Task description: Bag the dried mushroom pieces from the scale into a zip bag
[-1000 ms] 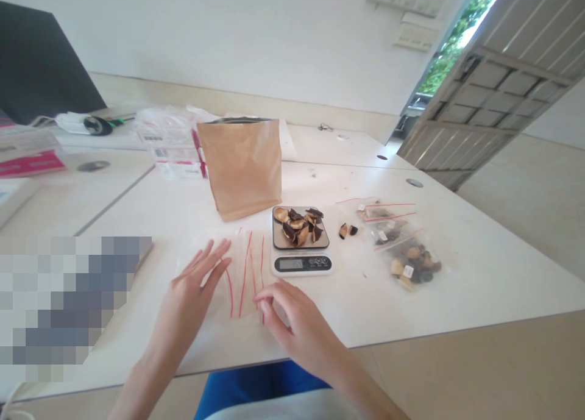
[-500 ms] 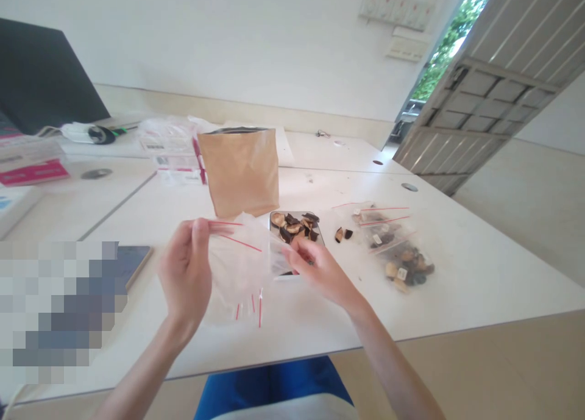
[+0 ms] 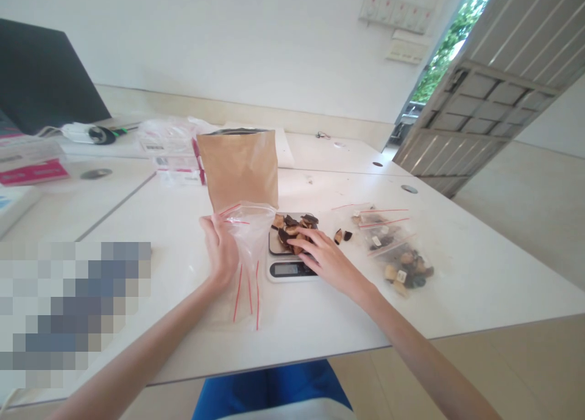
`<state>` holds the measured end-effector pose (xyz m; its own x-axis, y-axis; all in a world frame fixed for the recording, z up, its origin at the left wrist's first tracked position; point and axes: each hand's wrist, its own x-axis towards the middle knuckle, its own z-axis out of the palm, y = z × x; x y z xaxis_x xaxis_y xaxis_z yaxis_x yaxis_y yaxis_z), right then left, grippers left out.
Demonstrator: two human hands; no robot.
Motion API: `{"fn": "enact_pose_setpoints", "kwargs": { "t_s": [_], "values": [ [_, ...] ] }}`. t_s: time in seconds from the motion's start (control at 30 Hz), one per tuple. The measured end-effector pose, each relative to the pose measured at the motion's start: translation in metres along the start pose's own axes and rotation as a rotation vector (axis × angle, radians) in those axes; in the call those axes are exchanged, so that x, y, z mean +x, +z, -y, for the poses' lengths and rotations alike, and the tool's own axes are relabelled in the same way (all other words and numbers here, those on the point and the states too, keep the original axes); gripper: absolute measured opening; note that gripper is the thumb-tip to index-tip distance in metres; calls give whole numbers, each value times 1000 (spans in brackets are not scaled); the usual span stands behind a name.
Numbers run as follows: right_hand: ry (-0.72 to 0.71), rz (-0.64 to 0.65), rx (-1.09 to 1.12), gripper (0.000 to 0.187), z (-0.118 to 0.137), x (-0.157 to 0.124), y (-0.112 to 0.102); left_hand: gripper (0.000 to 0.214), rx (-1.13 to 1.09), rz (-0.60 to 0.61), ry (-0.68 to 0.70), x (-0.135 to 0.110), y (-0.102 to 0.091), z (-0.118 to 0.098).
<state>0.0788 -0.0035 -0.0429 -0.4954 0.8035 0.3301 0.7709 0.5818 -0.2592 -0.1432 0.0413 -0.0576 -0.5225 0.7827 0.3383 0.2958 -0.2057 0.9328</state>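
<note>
My left hand [image 3: 220,249] grips a clear zip-lock bag [image 3: 256,225] with a red line along its top, holding it up left of a small digital scale [image 3: 278,271]. On the scale's plate lies a heap of dark-skinned dried slices [image 3: 290,224]. My right hand [image 3: 322,255] reaches over the heap from the right, fingers spread and touching the slices; whether it pinches one is hidden. More flat zip-lock bags [image 3: 244,307] with red lines rest on the table beneath my left wrist. Two loose dried pieces [image 3: 338,236] lie right of the scale.
A brown paper bag [image 3: 240,170] stands open behind the scale. Filled clear bags [image 3: 411,267] lie to the right. White and pink boxes [image 3: 178,161] are stacked at the back left, near a dark monitor [image 3: 46,78]. The table's front edge [image 3: 274,369] runs close to me.
My right hand has let go of the bag and moved onto the dried slices. My left hand has shifted right with the bag, and the scale's display now shows.
</note>
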Motion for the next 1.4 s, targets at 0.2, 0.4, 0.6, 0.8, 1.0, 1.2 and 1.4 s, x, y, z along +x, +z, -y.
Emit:
{"fn": "enact_pose_setpoints", "kwargs": {
  "t_s": [0.2,0.4,0.6,0.8,1.0,1.2,1.4],
  "values": [
    [-85,-49,-43,31,-8,0,-5,26,4,-29,-35,-5,1,6],
    [-243,-29,-18,45,-18,-6,-15,24,-7,-11,-24,-7,-2,3],
    [-231,-38,2,55,-19,-8,-22,22,-2,1,-60,-7,-4,4],
    [-174,-125,108,42,-21,5,-21,23,4,33,-99,-8,-4,3],
    [-111,-351,303,28,-15,29,-25,23,26,53,-91,-8,-4,3],
    [-115,-467,768,29,19,75,-27,26,-2,29,-66,-9,-2,8],
    [-85,-301,752,35,48,99,-17,27,-23,4,-39,-10,-2,8]
  ]
}}
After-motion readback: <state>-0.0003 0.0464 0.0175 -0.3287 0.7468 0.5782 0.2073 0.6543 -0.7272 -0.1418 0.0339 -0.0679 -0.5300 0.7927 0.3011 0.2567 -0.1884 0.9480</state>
